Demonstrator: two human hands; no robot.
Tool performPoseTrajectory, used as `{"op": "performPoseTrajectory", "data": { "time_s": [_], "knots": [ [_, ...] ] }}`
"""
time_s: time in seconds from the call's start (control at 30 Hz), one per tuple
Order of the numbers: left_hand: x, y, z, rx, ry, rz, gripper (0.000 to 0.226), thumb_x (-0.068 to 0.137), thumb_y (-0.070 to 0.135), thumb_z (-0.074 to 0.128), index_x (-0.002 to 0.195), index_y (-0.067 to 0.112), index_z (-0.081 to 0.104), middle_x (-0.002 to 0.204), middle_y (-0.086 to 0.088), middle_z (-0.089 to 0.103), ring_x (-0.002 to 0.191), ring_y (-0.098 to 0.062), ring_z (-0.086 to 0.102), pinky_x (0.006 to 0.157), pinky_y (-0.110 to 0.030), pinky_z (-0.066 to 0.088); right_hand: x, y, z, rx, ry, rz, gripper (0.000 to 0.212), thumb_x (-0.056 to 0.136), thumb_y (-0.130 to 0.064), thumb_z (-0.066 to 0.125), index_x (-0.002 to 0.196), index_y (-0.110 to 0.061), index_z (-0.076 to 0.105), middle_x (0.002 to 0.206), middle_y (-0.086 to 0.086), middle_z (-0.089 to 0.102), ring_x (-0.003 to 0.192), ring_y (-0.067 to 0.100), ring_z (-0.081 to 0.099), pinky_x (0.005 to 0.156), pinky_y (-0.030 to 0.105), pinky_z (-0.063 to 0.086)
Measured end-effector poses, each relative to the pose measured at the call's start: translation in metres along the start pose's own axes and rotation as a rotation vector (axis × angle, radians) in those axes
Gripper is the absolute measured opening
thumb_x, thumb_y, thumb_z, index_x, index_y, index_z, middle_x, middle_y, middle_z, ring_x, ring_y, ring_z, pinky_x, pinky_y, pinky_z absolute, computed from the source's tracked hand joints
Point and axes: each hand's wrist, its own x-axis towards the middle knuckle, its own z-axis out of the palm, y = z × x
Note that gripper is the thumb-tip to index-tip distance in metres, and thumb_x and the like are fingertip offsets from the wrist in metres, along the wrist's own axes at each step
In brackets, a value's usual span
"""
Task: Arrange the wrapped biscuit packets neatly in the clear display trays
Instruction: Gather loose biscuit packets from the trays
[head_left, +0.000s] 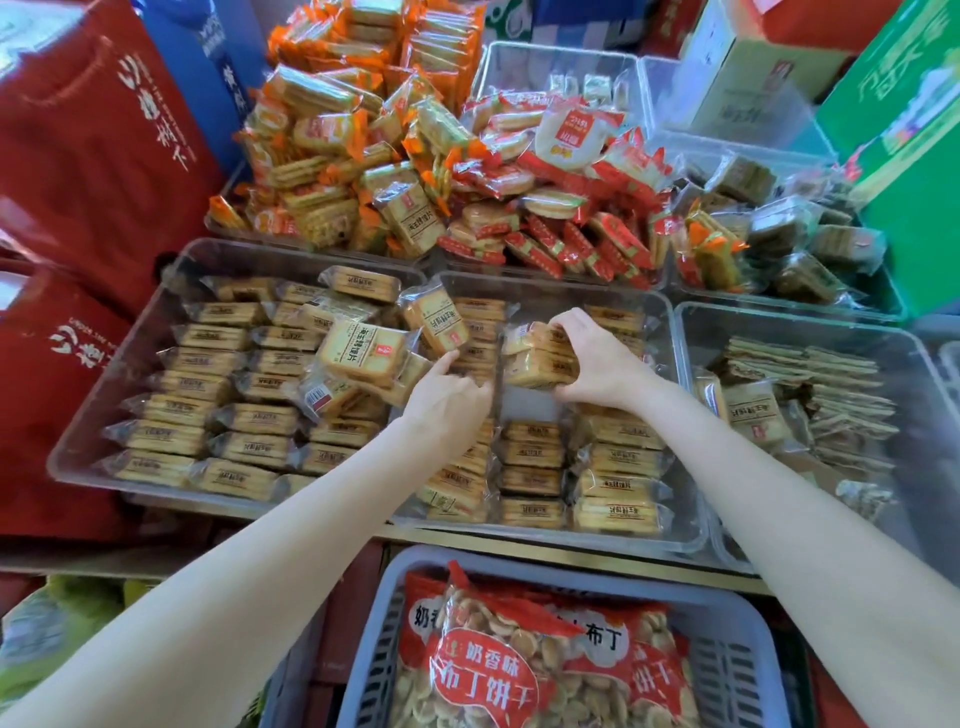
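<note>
Standing largest in view: red gift cartons (98, 150) at left, a green carton (904, 156) at right, a grey slotted basket (727, 613) nearest, carrying red bags of round biscuits.

Lying side by side across the table: three clear display trays. Left tray (93, 415) holding tidy rows of yellow wrapped biscuit packets (208, 364), with several loose packets (363, 353) heaped crooked on top toward its right side. Middle tray (670, 364) filling in three columns; bare tray floor showing in the centre column between the near rows and the far ones. Right tray (909, 353) holding flat thin biscuit stacks and a few stray yellow packets.

Behind, piled unsorted: orange-wrapped packets (332, 135) and red-wrapped packets (550, 218).

Right hand (597, 364) gripping a small stack of yellow packets (540, 356), fingers curled over the top, thumb beneath, poised above the bare gap. Left hand (447, 395) pinching the lower corner of a single packet (436, 322), tilted over the wall between the left and middle trays.

Judged step: seating the stack into the gap. Advisable: lowering it square to the neighbouring rows, labels facing the same way, wrapper ends not trapped under adjoining packets; pressing lightly to level; keeping the tilted packet clear until the stack is settled.
</note>
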Motion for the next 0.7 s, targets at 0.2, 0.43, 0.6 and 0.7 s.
{"op": "performPoseTrajectory", "data": {
  "time_s": [0.2, 0.43, 0.6, 0.7],
  "knots": [
    [-0.014, -0.003, -0.036, -0.771, 0.561, -0.109, 0.043, 0.092, 0.001, 0.048, 0.134, 0.004, 0.048, 0.128, -0.012, 0.058, 0.117, -0.025, 0.057, 0.101, -0.032, 0.041, -0.028, -0.007, -0.016, 0.68, 0.185, 0.127, 0.059, 0.073, -0.01, 0.079, 0.119, -0.027, 0.046, 0.118, 0.002, 0.06, 0.108, 0.015, 0.057, 0.093, 0.029, 0.046],
    [-0.024, -0.004, -0.089, -1.575, 0.427, -0.173, 0.023, 0.088, 0.017, 0.065, 0.111, 0.015, 0.065, 0.1, -0.001, 0.069, 0.084, -0.013, 0.067, 0.073, -0.026, 0.057, -0.067, -0.039, -0.056, 0.927, -0.03, 0.027, 0.06, 0.087, 0.003, 0.056, 0.135, -0.03, 0.043, 0.123, 0.005, 0.061, 0.108, 0.016, 0.062, 0.084, 0.034, 0.055],
    [-0.035, -0.004, -0.1, -1.309, 0.615, -0.23, 0.006, 0.083, 0.016, 0.07, 0.088, 0.012, 0.071, 0.079, -0.002, 0.07, 0.072, -0.017, 0.067, 0.07, -0.029, 0.053, -0.085, -0.053, -0.071, 0.928, 0.007, 0.019, 0.064, 0.071, -0.028, 0.072, 0.128, -0.039, 0.047, 0.124, 0.009, 0.054, 0.108, 0.025, 0.062, 0.085, 0.045, 0.055],
    [-0.045, -0.005, -0.109, -1.356, 0.626, -0.247, 0.002, 0.08, 0.017, 0.073, 0.08, 0.016, 0.07, 0.075, 0.0, 0.07, 0.067, -0.014, 0.068, 0.068, -0.027, 0.055, -0.089, -0.057, -0.074, 0.966, 0.023, 0.041, 0.075, 0.057, -0.041, 0.083, 0.124, -0.033, 0.05, 0.117, 0.003, 0.06, 0.107, 0.025, 0.064, 0.084, 0.039, 0.055]
  ]
}}
